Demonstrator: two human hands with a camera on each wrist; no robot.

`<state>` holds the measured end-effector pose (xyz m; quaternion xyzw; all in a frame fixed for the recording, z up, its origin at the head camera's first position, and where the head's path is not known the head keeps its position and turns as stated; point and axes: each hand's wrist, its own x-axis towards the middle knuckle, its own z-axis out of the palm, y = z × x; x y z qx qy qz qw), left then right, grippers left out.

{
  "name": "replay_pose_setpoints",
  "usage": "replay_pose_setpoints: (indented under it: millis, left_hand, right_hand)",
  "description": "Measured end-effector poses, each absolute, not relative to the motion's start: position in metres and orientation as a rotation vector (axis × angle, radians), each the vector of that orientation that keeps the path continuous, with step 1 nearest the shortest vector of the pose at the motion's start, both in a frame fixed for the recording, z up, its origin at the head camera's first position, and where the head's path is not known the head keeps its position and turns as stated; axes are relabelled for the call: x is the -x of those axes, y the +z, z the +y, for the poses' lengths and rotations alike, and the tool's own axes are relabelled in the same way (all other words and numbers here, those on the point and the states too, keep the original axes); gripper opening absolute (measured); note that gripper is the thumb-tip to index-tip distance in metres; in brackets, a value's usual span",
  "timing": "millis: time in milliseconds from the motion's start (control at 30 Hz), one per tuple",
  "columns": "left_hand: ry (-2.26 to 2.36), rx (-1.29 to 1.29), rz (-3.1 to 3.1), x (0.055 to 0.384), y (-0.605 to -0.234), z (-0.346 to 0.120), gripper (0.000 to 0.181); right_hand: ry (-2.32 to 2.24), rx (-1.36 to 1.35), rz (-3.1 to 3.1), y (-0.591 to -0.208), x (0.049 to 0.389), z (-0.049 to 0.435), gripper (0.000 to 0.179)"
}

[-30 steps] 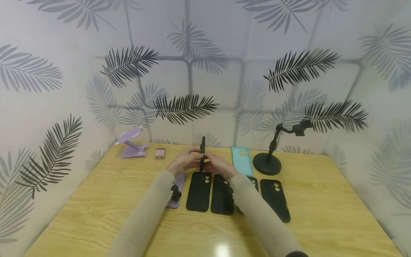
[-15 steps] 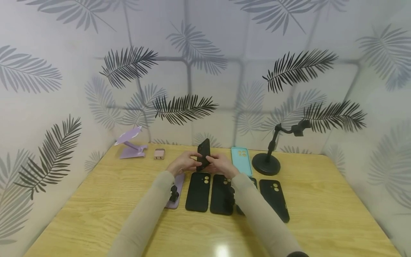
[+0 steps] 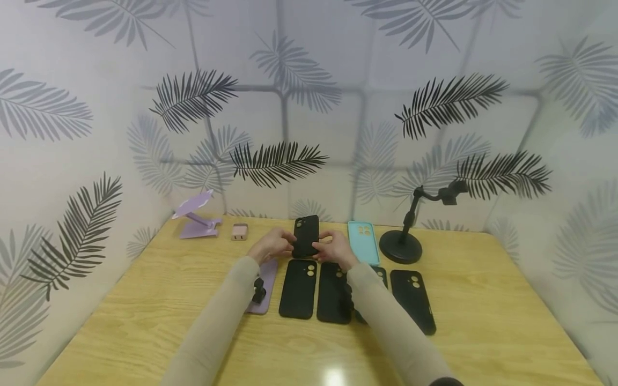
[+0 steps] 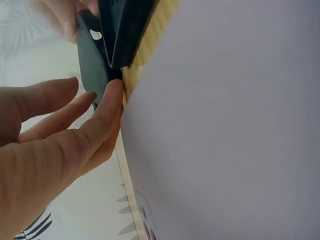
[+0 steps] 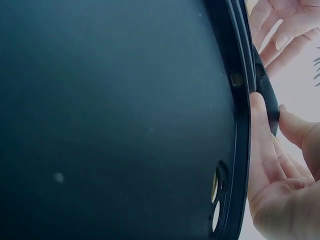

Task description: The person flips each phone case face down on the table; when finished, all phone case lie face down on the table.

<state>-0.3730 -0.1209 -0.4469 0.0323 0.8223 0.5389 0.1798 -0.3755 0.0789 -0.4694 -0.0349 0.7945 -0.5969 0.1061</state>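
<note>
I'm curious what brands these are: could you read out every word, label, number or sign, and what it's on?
None can be read in any view.
Held black phone case: no lettering visible.
Pink cube: any print is too small to read.
Dark marks at the lower edge, left wrist view: too unclear to tell as text.
</note>
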Motion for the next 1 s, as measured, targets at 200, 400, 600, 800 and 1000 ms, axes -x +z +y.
replay_pose_setpoints:
  millis: [200, 400, 600, 800, 1000]
  left_hand:
    - [1.527, -0.038, 2.331, 0.3737, -0.4464, -0.1255, 0.041]
    - [1.525, -0.045, 2.327, 0.3725, -0.4446, -0.1274, 0.041]
    - [1.519, -0.038, 2.330, 0.3713, -0.4464, -0.1285, 0.042]
    - [1.530, -0.030, 2.330, 0.3718, -0.4471, -0.1299, 0.042]
    - [1.530, -0.045, 2.333, 0.3700, -0.4456, -0.1313, 0.043]
  right_hand:
    - [-1.644, 0.139, 2.414, -0.4675, 0.3774, 0.0812, 0.038]
    - [-1.581, 0.129, 2.410, -0.4679, 0.3788, 0.0834, 0.036]
    - [-1.564, 0.140, 2.405, -0.4686, 0.3775, 0.0828, 0.038]
    - [-1.570, 0.162, 2.417, -0.4678, 0.3748, 0.0831, 0.037]
    - [-1.584, 0.158, 2.392, -0.4665, 0.3715, 0.0833, 0.036]
